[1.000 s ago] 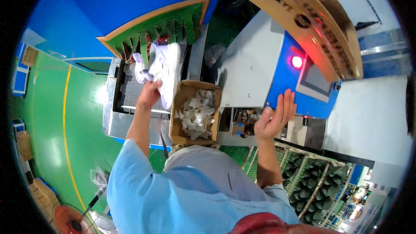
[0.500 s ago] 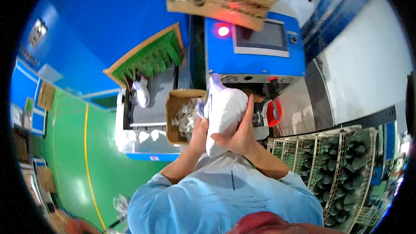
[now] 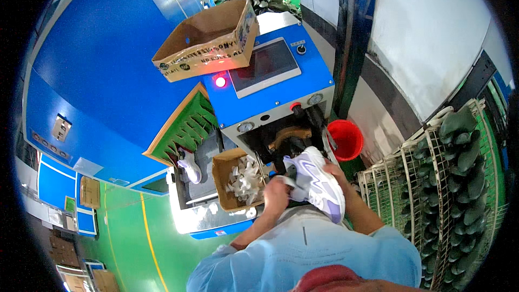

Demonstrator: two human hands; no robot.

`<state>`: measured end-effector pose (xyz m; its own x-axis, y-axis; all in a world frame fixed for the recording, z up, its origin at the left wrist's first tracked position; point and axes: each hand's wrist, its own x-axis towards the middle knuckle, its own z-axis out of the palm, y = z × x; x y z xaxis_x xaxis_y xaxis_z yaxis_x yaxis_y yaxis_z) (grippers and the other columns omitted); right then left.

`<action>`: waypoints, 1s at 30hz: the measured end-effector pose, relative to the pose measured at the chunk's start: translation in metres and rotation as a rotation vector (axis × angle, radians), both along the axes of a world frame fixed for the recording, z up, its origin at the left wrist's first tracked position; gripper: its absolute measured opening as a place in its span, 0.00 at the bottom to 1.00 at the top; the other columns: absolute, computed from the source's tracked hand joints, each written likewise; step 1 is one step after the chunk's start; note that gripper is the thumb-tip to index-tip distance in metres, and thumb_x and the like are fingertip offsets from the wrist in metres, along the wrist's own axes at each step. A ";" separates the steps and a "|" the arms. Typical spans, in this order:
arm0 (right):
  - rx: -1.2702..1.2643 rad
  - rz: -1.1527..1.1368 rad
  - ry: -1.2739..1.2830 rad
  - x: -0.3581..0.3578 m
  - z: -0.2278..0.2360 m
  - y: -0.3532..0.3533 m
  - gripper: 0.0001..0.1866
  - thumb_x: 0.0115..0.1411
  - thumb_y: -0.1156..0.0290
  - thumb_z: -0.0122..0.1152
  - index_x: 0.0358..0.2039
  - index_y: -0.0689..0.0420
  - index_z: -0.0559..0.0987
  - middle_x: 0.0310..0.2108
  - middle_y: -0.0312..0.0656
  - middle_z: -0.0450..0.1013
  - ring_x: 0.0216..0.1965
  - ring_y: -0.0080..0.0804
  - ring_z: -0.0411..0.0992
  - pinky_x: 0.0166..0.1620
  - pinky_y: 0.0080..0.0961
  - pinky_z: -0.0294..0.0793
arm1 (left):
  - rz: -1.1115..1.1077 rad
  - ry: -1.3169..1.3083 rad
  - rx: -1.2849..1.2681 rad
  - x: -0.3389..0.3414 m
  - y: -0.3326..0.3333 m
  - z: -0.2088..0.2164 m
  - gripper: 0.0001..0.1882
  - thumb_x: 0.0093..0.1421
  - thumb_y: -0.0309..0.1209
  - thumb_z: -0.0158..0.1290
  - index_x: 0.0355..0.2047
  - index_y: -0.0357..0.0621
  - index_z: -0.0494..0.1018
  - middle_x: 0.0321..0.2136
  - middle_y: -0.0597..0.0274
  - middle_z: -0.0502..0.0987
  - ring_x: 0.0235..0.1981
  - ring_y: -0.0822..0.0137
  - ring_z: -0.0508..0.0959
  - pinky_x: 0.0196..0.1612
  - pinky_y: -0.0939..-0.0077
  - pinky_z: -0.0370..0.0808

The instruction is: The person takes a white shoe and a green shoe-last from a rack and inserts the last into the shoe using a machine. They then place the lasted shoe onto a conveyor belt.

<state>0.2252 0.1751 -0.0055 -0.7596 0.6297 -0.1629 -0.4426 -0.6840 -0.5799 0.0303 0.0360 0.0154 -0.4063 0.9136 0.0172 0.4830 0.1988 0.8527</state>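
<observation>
A white and purple sneaker (image 3: 319,184) is held in front of my body, its patterned side turned up. My right hand (image 3: 339,176) is closed around the sneaker's right side. At its left side, by the dark shoe opening, my left hand (image 3: 277,194) is closed with the fingertips on a whitish flap or strip; I cannot tell whether it is part of the shoe. Just left of that hand stands a cardboard box (image 3: 217,184) full of crumpled white pieces. Beyond the sneaker is the dark opening of a blue machine (image 3: 216,105), with a brown curved pad (image 3: 289,136) inside.
An open carton (image 3: 208,57) sits on the machine beside its screen (image 3: 265,67). Another sneaker (image 3: 189,167) lies on the conveyor at left, by a green strip curtain (image 3: 189,124). A red bucket (image 3: 346,140) stands to the right, near a wire rack (image 3: 416,194) with dark shoe forms.
The sneaker has been turned from its pale underside to its patterned side and lowered to the right. My left hand has shifted to its opening. The whole view has swung to the right.
</observation>
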 end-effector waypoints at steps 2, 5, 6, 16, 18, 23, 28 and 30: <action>-0.417 -0.050 0.209 0.013 -0.017 -0.019 0.39 0.52 0.60 0.63 0.62 0.64 0.67 0.53 0.48 0.75 0.50 0.41 0.76 0.55 0.36 0.77 | 0.076 -1.764 0.347 -0.032 -0.007 -0.043 0.09 0.63 0.32 0.44 0.30 0.44 0.71 0.28 0.50 0.80 0.25 0.54 0.76 0.26 0.57 0.70; -0.258 -0.021 0.137 0.025 0.013 -0.025 0.39 0.55 0.53 0.64 0.63 0.60 0.68 0.57 0.50 0.73 0.53 0.37 0.75 0.58 0.34 0.74 | 0.270 -1.588 -0.038 -0.018 -0.024 -0.050 0.13 0.70 0.39 0.46 0.34 0.43 0.72 0.31 0.57 0.79 0.30 0.58 0.78 0.29 0.63 0.75; -0.252 -0.022 0.140 0.027 0.023 -0.025 0.39 0.55 0.53 0.64 0.63 0.60 0.68 0.57 0.50 0.73 0.53 0.37 0.75 0.58 0.34 0.74 | 0.248 -1.432 -0.181 -0.016 -0.021 -0.050 0.17 0.72 0.44 0.47 0.36 0.42 0.72 0.31 0.59 0.77 0.30 0.58 0.77 0.31 0.66 0.77; 0.121 0.300 -0.307 0.010 -0.001 -0.025 0.54 0.46 0.71 0.72 0.73 0.52 0.56 0.69 0.43 0.59 0.68 0.39 0.58 0.70 0.33 0.52 | 0.101 -1.182 -0.272 0.000 -0.033 -0.022 0.27 0.69 0.46 0.53 0.58 0.38 0.67 0.43 0.59 0.78 0.40 0.63 0.81 0.44 0.61 0.79; 0.044 0.240 -0.250 0.015 -0.022 -0.026 0.48 0.48 0.77 0.67 0.71 0.55 0.59 0.66 0.42 0.65 0.65 0.35 0.63 0.67 0.33 0.59 | 0.107 -0.961 -0.233 0.008 -0.030 0.017 0.24 0.69 0.41 0.54 0.56 0.36 0.69 0.46 0.60 0.78 0.48 0.65 0.75 0.53 0.69 0.71; 0.007 0.023 -0.397 0.022 -0.027 -0.035 0.51 0.45 0.78 0.69 0.71 0.58 0.58 0.62 0.50 0.68 0.58 0.41 0.72 0.59 0.35 0.73 | -0.088 -0.426 -0.196 -0.010 -0.031 0.004 0.17 0.71 0.39 0.50 0.47 0.37 0.67 0.34 0.60 0.72 0.39 0.71 0.69 0.45 0.72 0.71; -0.037 -0.143 -0.520 -0.020 0.021 -0.017 0.42 0.50 0.79 0.60 0.69 0.58 0.62 0.57 0.47 0.72 0.55 0.38 0.73 0.59 0.33 0.72 | -0.258 -0.623 -0.131 -0.001 -0.046 -0.045 0.19 0.73 0.39 0.47 0.57 0.38 0.66 0.46 0.62 0.74 0.48 0.71 0.71 0.56 0.74 0.68; 0.243 -0.213 -0.684 -0.026 0.009 0.000 0.44 0.50 0.72 0.66 0.69 0.56 0.62 0.57 0.46 0.72 0.56 0.37 0.72 0.59 0.31 0.69 | -0.214 -0.909 0.016 0.002 -0.038 -0.048 0.20 0.73 0.40 0.48 0.57 0.39 0.65 0.41 0.67 0.72 0.44 0.75 0.69 0.50 0.78 0.68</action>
<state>0.1991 0.1752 0.0034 -0.3971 0.8298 -0.3921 -0.0383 -0.4418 -0.8963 0.0327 -0.0023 -0.0327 -0.0930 0.9729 -0.2117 -0.3465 0.1677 0.9229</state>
